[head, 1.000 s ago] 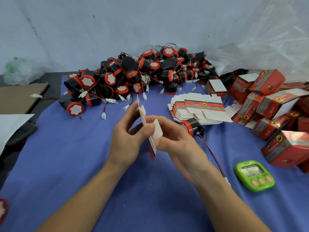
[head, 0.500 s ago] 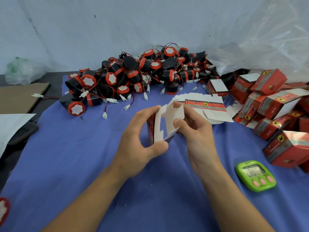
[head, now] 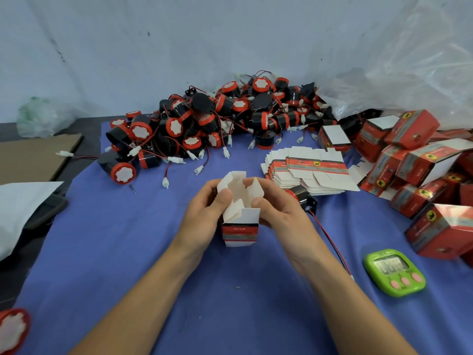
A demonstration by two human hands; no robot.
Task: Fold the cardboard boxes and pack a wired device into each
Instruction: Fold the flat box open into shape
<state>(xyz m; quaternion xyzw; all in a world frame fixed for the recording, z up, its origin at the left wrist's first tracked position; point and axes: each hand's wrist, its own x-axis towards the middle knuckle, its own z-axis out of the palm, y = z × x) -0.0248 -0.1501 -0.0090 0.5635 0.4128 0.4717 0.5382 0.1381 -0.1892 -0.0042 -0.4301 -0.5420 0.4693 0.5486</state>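
Note:
A small red-and-white cardboard box [head: 239, 230] stands opened out in the middle of the blue cloth, its white end flaps up. My left hand [head: 204, 216] grips its left side, thumb on a flap. My right hand [head: 279, 213] grips the right side, fingers on the flaps. Just behind my right hand lies one black-and-red wired device [head: 303, 198], its red wire trailing toward me. A stack of flat boxes [head: 307, 170] lies behind it. A big heap of wired devices [head: 210, 121] fills the back of the cloth.
Several folded red boxes [head: 419, 170] pile up at the right. A green timer [head: 394, 271] sits near the right front. Brown cardboard [head: 30, 155] and a white sheet [head: 23, 201] lie at the left, clear plastic bag [head: 399, 73] at back right. One device [head: 12, 329] sits at the bottom-left corner.
The flat box held edge-on between my hands has been opened into a square tube and turned upright. Both hands came down around it and now work the top flaps.

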